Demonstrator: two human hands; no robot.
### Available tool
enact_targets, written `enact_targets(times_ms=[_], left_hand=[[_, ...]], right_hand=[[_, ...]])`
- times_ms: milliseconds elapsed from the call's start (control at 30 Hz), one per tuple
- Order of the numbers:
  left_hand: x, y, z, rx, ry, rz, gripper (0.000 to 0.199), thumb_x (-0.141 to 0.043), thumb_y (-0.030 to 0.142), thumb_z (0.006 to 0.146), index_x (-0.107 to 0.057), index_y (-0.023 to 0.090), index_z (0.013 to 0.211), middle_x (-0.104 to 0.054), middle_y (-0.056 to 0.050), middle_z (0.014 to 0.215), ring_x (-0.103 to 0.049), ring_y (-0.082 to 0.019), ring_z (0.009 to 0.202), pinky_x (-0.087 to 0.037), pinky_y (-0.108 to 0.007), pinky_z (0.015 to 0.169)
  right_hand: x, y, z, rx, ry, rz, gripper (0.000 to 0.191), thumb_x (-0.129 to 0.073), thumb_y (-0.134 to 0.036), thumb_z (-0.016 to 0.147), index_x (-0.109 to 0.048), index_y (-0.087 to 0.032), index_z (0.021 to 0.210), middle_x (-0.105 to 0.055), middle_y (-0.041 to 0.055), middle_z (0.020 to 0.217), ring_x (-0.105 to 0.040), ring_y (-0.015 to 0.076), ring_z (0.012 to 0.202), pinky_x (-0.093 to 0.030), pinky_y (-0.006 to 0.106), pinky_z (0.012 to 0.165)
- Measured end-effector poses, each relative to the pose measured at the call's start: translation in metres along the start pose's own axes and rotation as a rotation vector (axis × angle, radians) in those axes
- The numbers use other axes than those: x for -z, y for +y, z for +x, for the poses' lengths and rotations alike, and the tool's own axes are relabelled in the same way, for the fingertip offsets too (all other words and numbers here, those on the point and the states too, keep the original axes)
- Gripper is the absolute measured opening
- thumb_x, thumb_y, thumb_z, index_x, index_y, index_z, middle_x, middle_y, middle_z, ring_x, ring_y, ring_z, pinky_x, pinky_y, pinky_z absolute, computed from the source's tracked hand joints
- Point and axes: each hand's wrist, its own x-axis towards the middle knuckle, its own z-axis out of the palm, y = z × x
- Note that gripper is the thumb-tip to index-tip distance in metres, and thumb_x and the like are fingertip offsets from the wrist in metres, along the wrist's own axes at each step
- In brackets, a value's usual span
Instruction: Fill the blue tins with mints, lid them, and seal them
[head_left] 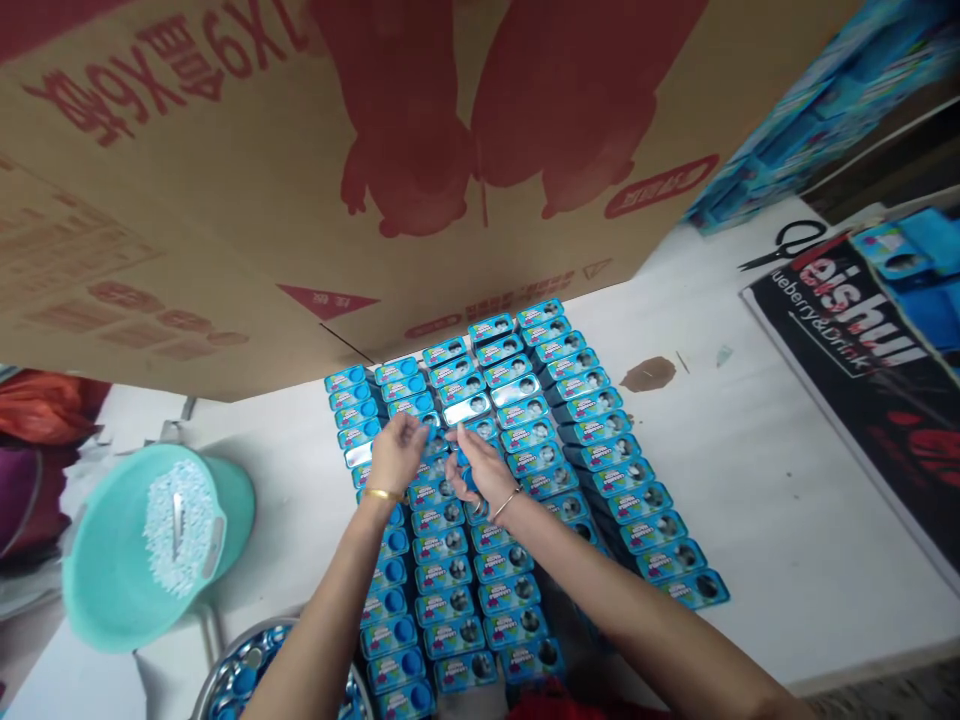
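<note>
Rows of small blue printed tins [442, 545] stand side by side on the white table. Tins in the left row carry a round blue piece at one end, while many others show a dark round opening there. My left hand [397, 455] is over the upper middle of the rows, its thumb and fingers pinched together; what they hold is too small to make out. Close to its right, my right hand [484, 472] is half curled above the tins, fingertips toward the left hand. Something blue shows between its fingers, but I cannot tell whether it is held.
A large cardboard box [247, 200] stands behind the tins. To the left are a turquoise bucket [94, 560] with small pale pieces and a metal bowl [206, 690] of round blue pieces. On the right lie black scissors [780, 250] and a black printed board [847, 400].
</note>
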Motion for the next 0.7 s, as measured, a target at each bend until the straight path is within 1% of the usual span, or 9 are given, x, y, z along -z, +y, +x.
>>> enact_targets(times_ms=[67,167,267,333,400,500,567,633,700], left_hand=[[0.004,0.003,0.015,0.051,0.038,0.277,0.012,-0.053,0.031,0.079,-0.051,0.021,0.073,-0.06,-0.001,0.068,-0.057,-0.015,0.067,-0.042,-0.026,0.063],[0.007,0.013,0.034,0.15,-0.072,0.628,0.017,-0.053,0.037,0.081,-0.058,0.021,0.077,-0.068,-0.006,0.083,-0.063,-0.02,0.082,-0.043,-0.027,0.067],[0.006,0.02,0.049,0.224,-0.195,0.75,0.028,-0.057,0.047,0.078,-0.064,0.021,0.075,-0.07,-0.01,0.091,-0.065,-0.025,0.089,-0.045,-0.03,0.069],[0.005,0.021,0.057,0.252,-0.234,0.779,0.031,-0.061,0.049,0.076,-0.067,0.019,0.074,-0.071,-0.013,0.093,-0.066,-0.028,0.091,-0.046,-0.031,0.071],[0.005,0.023,0.061,0.269,-0.239,0.806,0.032,-0.062,0.049,0.075,-0.068,0.018,0.078,-0.071,-0.015,0.096,-0.065,-0.03,0.095,-0.047,-0.033,0.074],[0.006,0.026,0.052,0.259,-0.197,0.821,0.033,-0.059,0.047,0.078,-0.069,0.016,0.084,-0.069,-0.016,0.101,-0.064,-0.032,0.099,-0.047,-0.035,0.078],[0.007,0.026,0.035,0.19,-0.155,0.763,0.031,-0.056,0.045,0.082,-0.067,0.017,0.091,-0.069,-0.014,0.099,-0.064,-0.028,0.096,-0.047,-0.034,0.078],[0.005,0.024,0.01,0.014,-0.161,0.533,0.029,-0.055,0.041,0.083,-0.065,0.018,0.099,-0.068,-0.009,0.096,-0.063,-0.022,0.091,-0.047,-0.031,0.079],[0.0,0.018,-0.017,-0.211,-0.236,0.192,0.028,-0.06,0.039,0.079,-0.064,0.019,0.098,-0.065,-0.006,0.093,-0.061,-0.018,0.088,-0.047,-0.029,0.081]], right_hand=[[0.002,-0.001,0.001,0.005,-0.005,0.001,0.059,-0.061,-0.073,0.067,-0.048,-0.022,0.094,-0.054,-0.008,0.048,-0.036,0.0062,0.031,-0.021,0.016,0.027],[0.006,-0.002,0.0,0.004,-0.016,-0.026,0.059,-0.059,-0.073,0.07,-0.049,-0.021,0.097,-0.055,-0.0073,0.049,-0.037,0.0065,0.031,-0.02,0.016,0.027],[0.009,-0.003,-0.002,-0.005,-0.041,-0.068,0.059,-0.057,-0.071,0.074,-0.05,-0.021,0.104,-0.056,-0.0068,0.05,-0.036,0.0064,0.032,-0.021,0.016,0.028],[0.01,-0.004,-0.003,-0.018,-0.06,-0.093,0.059,-0.055,-0.069,0.076,-0.05,-0.021,0.109,-0.056,-0.0068,0.05,-0.036,0.0064,0.032,-0.021,0.015,0.028],[0.01,-0.006,-0.004,-0.031,-0.068,-0.116,0.06,-0.054,-0.069,0.077,-0.05,-0.02,0.112,-0.056,-0.0066,0.05,-0.036,0.0065,0.032,-0.021,0.015,0.028],[0.009,-0.008,-0.007,-0.052,-0.065,-0.145,0.063,-0.054,-0.069,0.077,-0.05,-0.019,0.114,-0.056,-0.006,0.049,-0.037,0.0067,0.032,-0.021,0.016,0.028],[0.009,-0.009,-0.01,-0.064,-0.062,-0.15,0.065,-0.055,-0.07,0.076,-0.049,-0.019,0.117,-0.056,-0.006,0.048,-0.036,0.0068,0.032,-0.021,0.016,0.028],[0.008,-0.009,-0.015,-0.077,-0.063,-0.145,0.066,-0.055,-0.07,0.075,-0.049,-0.02,0.117,-0.055,-0.0063,0.047,-0.035,0.0069,0.031,-0.021,0.016,0.028],[0.008,-0.008,-0.02,-0.093,-0.058,-0.13,0.063,-0.057,-0.071,0.074,-0.052,-0.02,0.111,-0.052,-0.0072,0.046,-0.035,0.0066,0.03,-0.02,0.016,0.027]])
